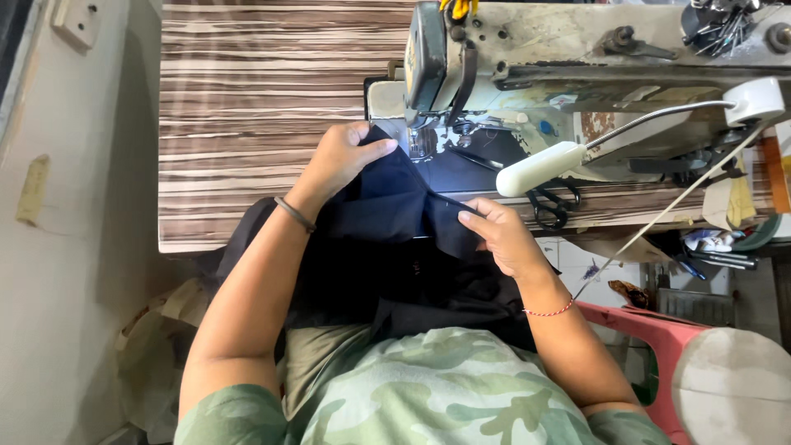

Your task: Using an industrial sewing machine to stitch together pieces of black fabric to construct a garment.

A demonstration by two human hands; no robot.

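A dark navy cloth [387, 206] lies across the table edge and falls into my lap. My left hand [342, 156] rests flat on its far left part, fingers pointing toward the needle area [422, 140] of the sewing machine [527, 49]. My right hand [501, 235] pinches a folded edge of the same cloth nearer to me, just right of the middle. The cloth's far end sits under the machine's presser foot.
The striped wood-grain table [247, 99] stretches to the left. Black scissors [554, 202] lie to the right of the cloth. A white lamp [540, 169] on a bent arm hangs over them. A pink plastic stool [659, 338] stands at lower right.
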